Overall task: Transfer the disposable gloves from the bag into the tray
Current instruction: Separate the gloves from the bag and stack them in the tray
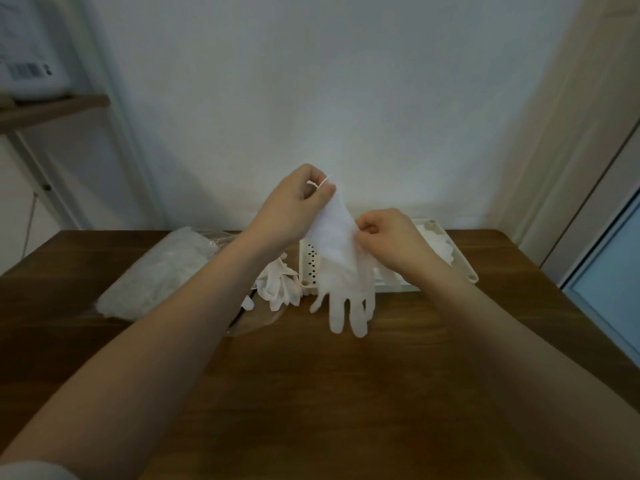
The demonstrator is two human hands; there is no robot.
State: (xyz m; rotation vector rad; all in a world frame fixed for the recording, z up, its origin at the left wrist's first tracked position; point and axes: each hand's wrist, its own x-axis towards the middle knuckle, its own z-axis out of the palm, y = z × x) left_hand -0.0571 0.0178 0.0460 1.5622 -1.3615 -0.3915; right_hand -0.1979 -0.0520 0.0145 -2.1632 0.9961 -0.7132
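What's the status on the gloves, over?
Both hands, left and right, pinch one glove, hanging fingers-down over the tray. Bag at left. Nothing in the way.

Both bare forearms reach forward, hands raised close together. The left hand (298, 199) sits higher, fingers curled, pinching the cuff of a thin white disposable glove (341, 265) — the right hand (384, 233), lower, pinches its edge too.

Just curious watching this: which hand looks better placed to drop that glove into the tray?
Probably the right hand. It pinches the glove directly above the tray, while the left hand pinches the cuff higher and nearer the bag.
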